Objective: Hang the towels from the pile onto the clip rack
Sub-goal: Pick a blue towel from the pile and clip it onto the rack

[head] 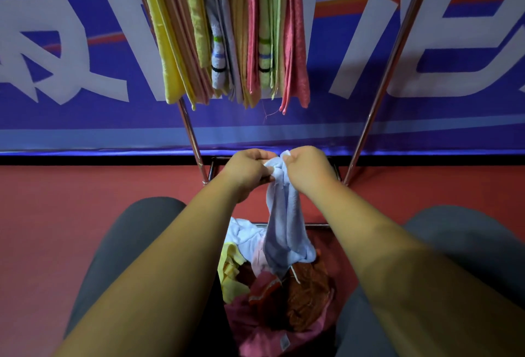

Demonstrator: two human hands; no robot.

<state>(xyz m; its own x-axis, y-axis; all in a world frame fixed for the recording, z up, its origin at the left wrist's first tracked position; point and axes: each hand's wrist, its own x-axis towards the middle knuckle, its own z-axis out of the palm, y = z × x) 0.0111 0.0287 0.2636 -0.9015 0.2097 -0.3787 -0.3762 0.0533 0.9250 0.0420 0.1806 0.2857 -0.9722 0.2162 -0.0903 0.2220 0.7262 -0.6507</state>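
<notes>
Both bare forearms are reaching forward and coming together. The left hand (pixel 246 170) and right hand (pixel 305 167) are closing their fingers, knuckles up, almost touching each other.

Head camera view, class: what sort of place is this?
Probably an indoor hall or sports venue, not a home: a red floor, a large blue printed banner along the wall, and a metal rack hung with towels.

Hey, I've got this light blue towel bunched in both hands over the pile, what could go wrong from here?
1. The light blue towel is bunched between your left hand and right hand; it may get clipped crumpled.
2. Its lower end still touches the pile and might drag another towel up.
3. The hanging towels look crowded.
</notes>
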